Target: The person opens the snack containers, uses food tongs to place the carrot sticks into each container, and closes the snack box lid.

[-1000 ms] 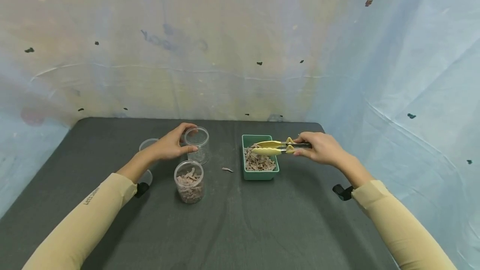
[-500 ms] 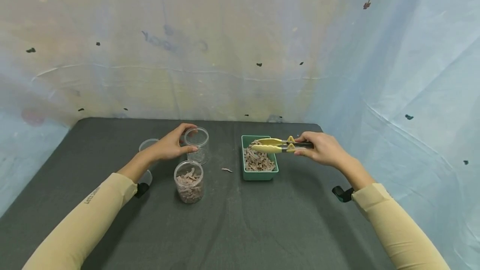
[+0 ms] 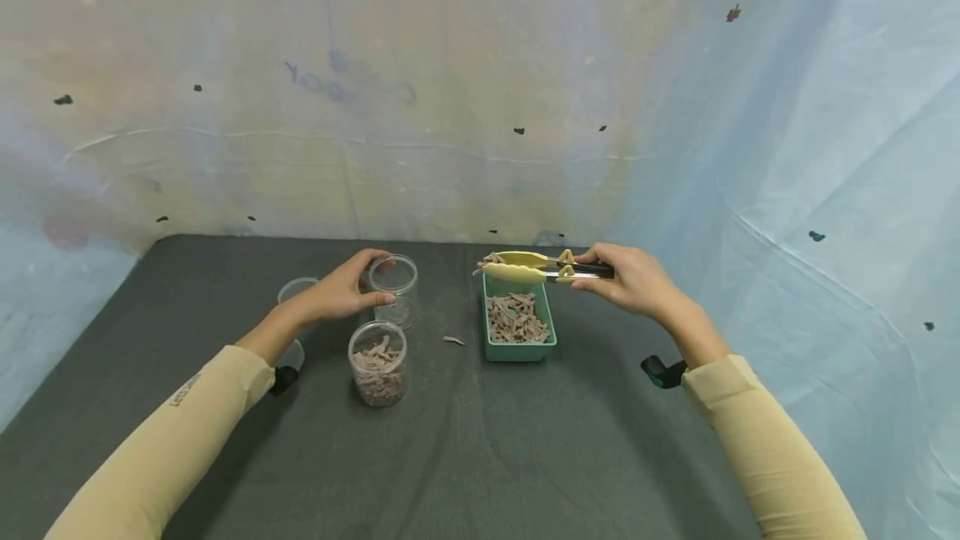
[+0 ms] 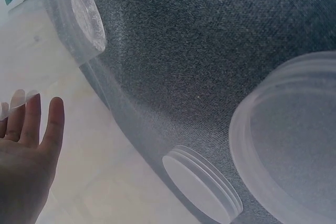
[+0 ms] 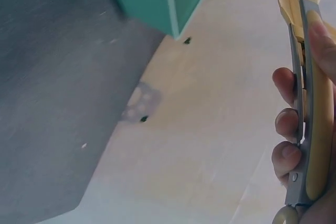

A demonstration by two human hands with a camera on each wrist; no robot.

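In the head view my left hand (image 3: 341, 286) holds a clear plastic jar (image 3: 394, 275) by its side; I see no strips inside it. In front of that stands a second clear jar (image 3: 378, 380), partly filled with greyish-brown strips. My right hand (image 3: 637, 280) grips yellow-tipped tongs (image 3: 536, 267) above the back of a green tub (image 3: 521, 352). A few strips (image 3: 491, 258) stick out of the tongs' tips. More strips (image 3: 516, 319) lie in the tub. In the right wrist view fingers and thumb wrap round the tongs (image 5: 311, 93).
One loose strip (image 3: 454, 341) lies on the dark table (image 3: 450, 457) between jars and tub. Two clear round lids (image 4: 202, 184) (image 4: 294, 145) rest left of the jars, partly behind my left arm. A pale sheet (image 3: 420, 90) hangs behind the table.
The tongs have risen out of the tub's contents and shifted slightly back and left, now with strips between their tips. My left hand and the jars have stayed put.
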